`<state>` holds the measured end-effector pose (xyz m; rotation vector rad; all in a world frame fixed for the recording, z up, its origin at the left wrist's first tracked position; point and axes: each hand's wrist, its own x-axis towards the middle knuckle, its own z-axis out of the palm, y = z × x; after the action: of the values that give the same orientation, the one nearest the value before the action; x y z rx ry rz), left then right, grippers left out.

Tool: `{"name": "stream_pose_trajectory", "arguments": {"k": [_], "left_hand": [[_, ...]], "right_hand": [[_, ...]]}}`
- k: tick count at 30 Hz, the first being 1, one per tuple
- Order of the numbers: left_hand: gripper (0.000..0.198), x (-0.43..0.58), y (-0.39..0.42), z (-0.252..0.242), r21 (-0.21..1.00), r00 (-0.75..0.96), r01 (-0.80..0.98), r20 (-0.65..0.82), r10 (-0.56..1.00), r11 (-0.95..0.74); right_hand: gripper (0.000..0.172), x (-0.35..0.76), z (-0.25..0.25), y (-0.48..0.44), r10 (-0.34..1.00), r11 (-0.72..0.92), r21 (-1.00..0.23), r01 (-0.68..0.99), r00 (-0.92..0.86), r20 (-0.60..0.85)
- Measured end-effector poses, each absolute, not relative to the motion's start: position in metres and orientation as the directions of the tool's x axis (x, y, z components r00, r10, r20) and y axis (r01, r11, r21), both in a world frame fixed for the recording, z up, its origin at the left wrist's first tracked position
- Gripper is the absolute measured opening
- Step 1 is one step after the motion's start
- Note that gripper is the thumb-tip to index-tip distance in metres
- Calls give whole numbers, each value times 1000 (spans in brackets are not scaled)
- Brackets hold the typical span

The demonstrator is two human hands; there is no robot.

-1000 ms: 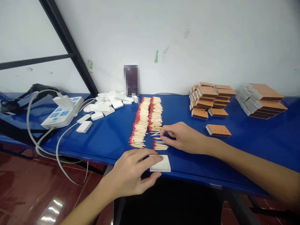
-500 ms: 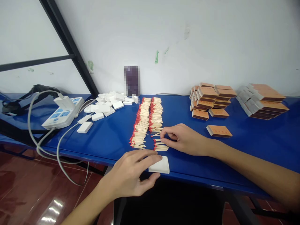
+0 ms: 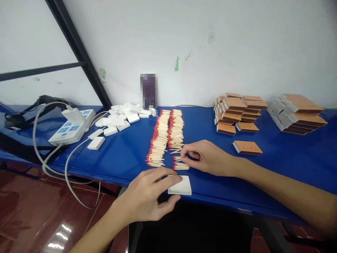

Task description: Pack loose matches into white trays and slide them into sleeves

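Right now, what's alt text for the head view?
The left hand is at a small white tray on a blue table, the right hand at red-tipped matches in two columns. White pieces are heaped left, orange matchboxes stacked right.

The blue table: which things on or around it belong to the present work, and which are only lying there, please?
Likely part of the work:
matches by the right hand
white tray at the left hand
probably the white pieces and orange matchboxes

Apparently just lying about:
power strip
white cables
black item, far left
blurred dark object
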<state>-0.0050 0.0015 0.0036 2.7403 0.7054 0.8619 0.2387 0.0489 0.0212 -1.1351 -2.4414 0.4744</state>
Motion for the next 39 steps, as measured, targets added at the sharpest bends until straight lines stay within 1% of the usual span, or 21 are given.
{"name": "stream_pose_trajectory", "arguments": {"k": [11,21,28,34,39], "left_hand": [[33,-5,2,3,306,719,378,498,485,-874],[34,-6,2,3,314,724,371,492,484,-874],[34,-6,1,3,308,722,372,497,481,-876],[32,-6,1,4,292,720,376,504,476,-879],[32,-6,2,3,295,719,379,504,480,-877]], "right_hand": [[12,240,23,47,764,623,-500,602,-605,224],[17,238,23,47,786,602,-489,631,-576,224],[20,236,26,45,781,601,-494,628,-593,197],[19,236,24,46,790,598,-485,639,-571,222],[24,238,25,45,769,618,-484,620,-606,205]]}}
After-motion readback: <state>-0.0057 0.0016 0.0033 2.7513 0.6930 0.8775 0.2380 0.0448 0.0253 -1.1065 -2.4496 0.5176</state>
